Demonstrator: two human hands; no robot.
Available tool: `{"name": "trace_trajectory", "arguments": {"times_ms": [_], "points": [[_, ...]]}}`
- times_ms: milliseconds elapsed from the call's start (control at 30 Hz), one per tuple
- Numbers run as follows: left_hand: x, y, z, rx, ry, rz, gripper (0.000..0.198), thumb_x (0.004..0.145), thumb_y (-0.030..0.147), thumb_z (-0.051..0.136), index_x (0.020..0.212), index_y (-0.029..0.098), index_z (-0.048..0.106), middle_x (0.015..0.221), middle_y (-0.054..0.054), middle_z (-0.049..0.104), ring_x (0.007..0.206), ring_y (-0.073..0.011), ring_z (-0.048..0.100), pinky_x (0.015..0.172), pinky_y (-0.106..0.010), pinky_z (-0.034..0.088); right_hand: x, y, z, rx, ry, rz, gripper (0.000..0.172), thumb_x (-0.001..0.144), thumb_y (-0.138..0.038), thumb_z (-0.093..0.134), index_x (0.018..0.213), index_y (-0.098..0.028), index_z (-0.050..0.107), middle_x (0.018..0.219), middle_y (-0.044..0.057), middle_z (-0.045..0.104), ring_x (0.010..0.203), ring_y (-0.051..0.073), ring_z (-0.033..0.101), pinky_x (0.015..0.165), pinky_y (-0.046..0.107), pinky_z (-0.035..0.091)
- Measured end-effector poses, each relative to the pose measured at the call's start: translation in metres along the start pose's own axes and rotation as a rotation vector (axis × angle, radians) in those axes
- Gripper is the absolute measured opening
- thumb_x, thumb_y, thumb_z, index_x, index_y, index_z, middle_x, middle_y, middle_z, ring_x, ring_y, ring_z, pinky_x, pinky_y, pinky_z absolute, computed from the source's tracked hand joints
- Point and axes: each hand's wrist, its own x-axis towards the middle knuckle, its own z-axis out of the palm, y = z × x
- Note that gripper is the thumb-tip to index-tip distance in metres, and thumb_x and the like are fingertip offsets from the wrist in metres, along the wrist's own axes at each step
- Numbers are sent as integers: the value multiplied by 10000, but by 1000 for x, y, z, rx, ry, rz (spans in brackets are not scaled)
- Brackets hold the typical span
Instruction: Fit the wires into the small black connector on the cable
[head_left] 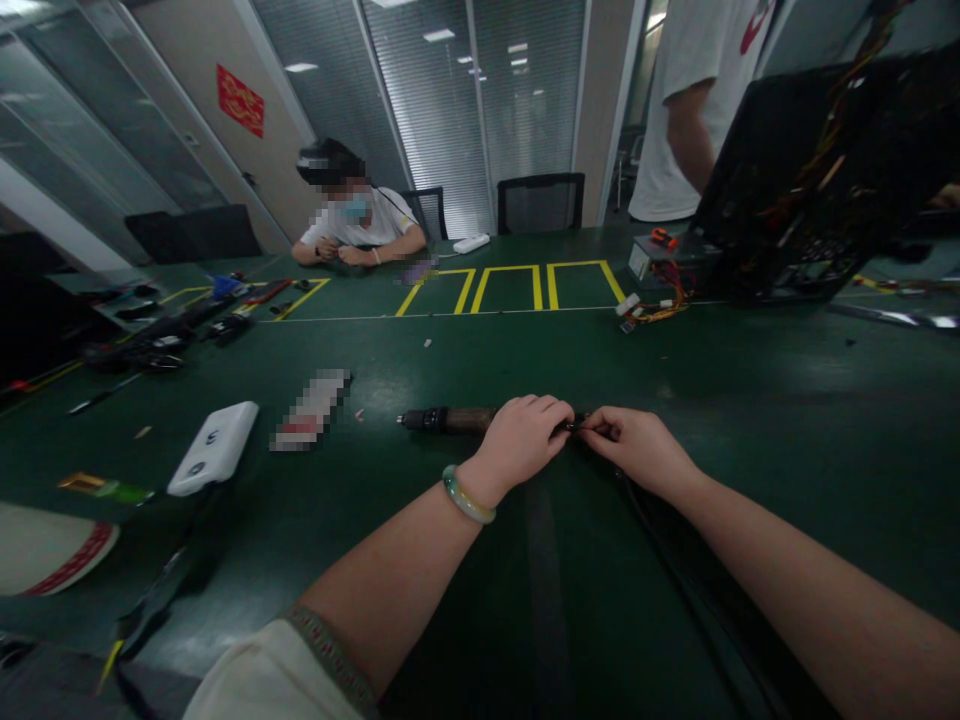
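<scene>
A dark electric screwdriver [461, 420] lies on the green table, its narrow bit end pointing left. My left hand [525, 440] is wrapped over the rear part of its body, hiding that section. Close against it, my right hand [637, 445] pinches at the tool's back end, where a black cable [652, 530] comes out and runs down toward the table's near edge. The fingertips of both hands almost meet there, and the small part between them is too dark to make out.
Left of the tool lie a pixelated packet [311, 410], a white power bank [214, 448] with a cable, and a green-handled screwdriver [112, 488]. A black computer case [810, 190] and power supply [664, 262] stand at the back right. A seated person [360, 220] works across the table.
</scene>
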Motion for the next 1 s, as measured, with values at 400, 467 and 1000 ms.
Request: {"name": "trace_trajectory", "arguments": {"times_ms": [400, 467, 1000], "points": [[0, 4, -5, 0, 4, 6, 126, 880, 230, 602, 997, 209, 563, 998, -25, 611, 950, -205, 562, 841, -362, 460, -2, -1, -1, -23, 5, -23, 145, 853, -324, 593, 877, -261, 721, 848, -20, 738, 757, 174, 675, 640, 267, 482], [0, 4, -4, 2, 8, -14, 138, 879, 221, 593, 1009, 208, 551, 1000, -29, 611, 944, -204, 566, 846, -365, 463, -2, -1, -1, -29, 11, -23, 147, 848, -327, 595, 862, -257, 724, 835, -19, 738, 743, 174, 675, 623, 262, 477], [-1, 3, -4, -30, 38, -33, 202, 838, 165, 545, 1036, 204, 538, 977, -36, 610, 925, -215, 576, 838, -369, 484, -2, 1, 0, -34, 9, -12, 133, 857, -316, 599, 881, -266, 720, 857, -23, 737, 748, 173, 677, 620, 267, 478]]}}
